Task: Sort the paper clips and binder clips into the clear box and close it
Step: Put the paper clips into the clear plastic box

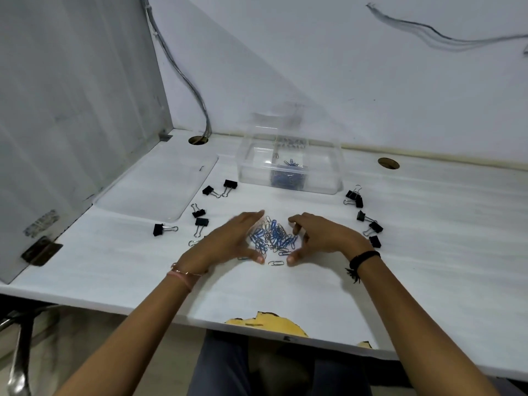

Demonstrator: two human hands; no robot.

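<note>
- Head view: a white desk (428, 252) with a faintly streaked, matte top; its near edge at 6 o'clock is chipped (268, 324), showing yellowish core.
- A grey partition (71, 110) closes the 9 o'clock side and a wall closes 12 o'clock; bare desktop stretches toward 3 o'clock.
- The clear box (254, 172), a rectangular tub of see-through plastic, stands open at 12 o'clock from the hands, with blue paper clips (288, 177) inside.
- Its flat clear lid (154, 187), with rounded corners, lies on the desk at 10 o'clock, apart from the box.
- A loose pile of blue and silver wire clips (274, 235) lies between the hands; one silver clip (276, 263) sits just beside it at 6 o'clock.
- Black binder clips with wire handles lie scattered at 9 to 10 o'clock (201, 222) and at 2 to 3 o'clock (371, 225).
- The left hand (228, 238) cups the pile's left side, fingers together and nearly straight, thumb spread.
- The right hand (323, 235) cups the right side, fingers bent downward, thumb apart, clamped on nothing visible.
</note>
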